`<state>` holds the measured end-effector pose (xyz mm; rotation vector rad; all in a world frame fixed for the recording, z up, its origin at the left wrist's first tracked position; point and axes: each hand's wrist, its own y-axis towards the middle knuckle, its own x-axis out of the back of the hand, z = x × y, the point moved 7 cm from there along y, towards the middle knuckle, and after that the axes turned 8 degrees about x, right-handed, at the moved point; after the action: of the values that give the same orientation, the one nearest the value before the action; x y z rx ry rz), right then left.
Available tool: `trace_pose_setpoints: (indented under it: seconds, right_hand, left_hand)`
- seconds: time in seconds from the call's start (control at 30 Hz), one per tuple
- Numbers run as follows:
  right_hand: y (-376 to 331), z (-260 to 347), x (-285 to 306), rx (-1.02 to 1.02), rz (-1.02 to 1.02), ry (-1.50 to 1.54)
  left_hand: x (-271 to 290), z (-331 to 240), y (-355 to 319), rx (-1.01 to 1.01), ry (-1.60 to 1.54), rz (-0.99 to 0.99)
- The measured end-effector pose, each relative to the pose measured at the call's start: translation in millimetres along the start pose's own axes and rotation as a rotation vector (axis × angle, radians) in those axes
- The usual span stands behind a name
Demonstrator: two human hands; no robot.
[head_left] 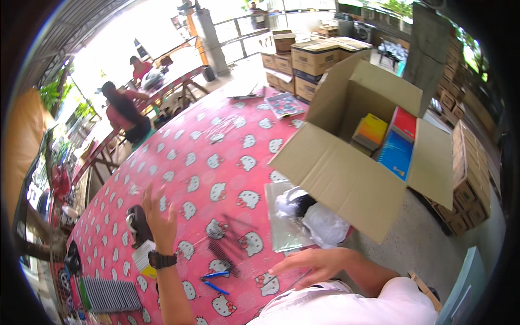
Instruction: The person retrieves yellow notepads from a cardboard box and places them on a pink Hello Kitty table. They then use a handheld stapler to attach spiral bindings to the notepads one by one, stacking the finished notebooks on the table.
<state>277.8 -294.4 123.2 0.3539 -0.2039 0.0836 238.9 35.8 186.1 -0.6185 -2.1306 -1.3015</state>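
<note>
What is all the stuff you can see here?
table: one, pink cloth with white cats, middle
open box: one, brown, right, on table edge
notebooks: several, blue, red, yellow, inside box
plastic bags: a few, clear and white, under box flap
pens: two, blue, near front
tape dispenser: one, black, by left hand
combs: a row, dark, front left
stacked boxes: many, brown, behind table
people: two, pink tops, far left
watch: one, black, left wrist
left hand: open, raised over table
right hand: open, flat, near bags
</note>
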Motion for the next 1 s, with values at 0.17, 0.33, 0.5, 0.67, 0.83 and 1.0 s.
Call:
trace_pose_setpoints:
  seconds: [0.17, 0.33, 0.5, 0.67, 0.83, 1.0]
  right_hand:
    - [-96, 125, 33, 0.256, -0.04, 0.096]
    - [-205, 228, 61, 0.558, -0.673, -0.306]
    - [-209, 137, 128, -0.575, -0.973, -1.28]
    - [-223, 112, 128, -0.587, -1.035, -1.251]
    - [-227, 104, 132, -0.603, -1.067, -1.237]
    - [-224, 99, 134, -0.597, -1.09, -1.197]
  left_hand:
    - [-45, -221, 57, -0.429, -0.484, 0.11]
    - [-142, -395, 77, -0.568, -0.919, 0.735]
    - [-332, -460, 82, -0.309, -0.371, 1.289]
    - [-446, -454, 43, -0.015, -0.244, 1.615]
    - [-421, -445, 14, 0.203, -0.285, 1.932]
    - [-429, -447, 22, 0.053, -0.31, 1.876]
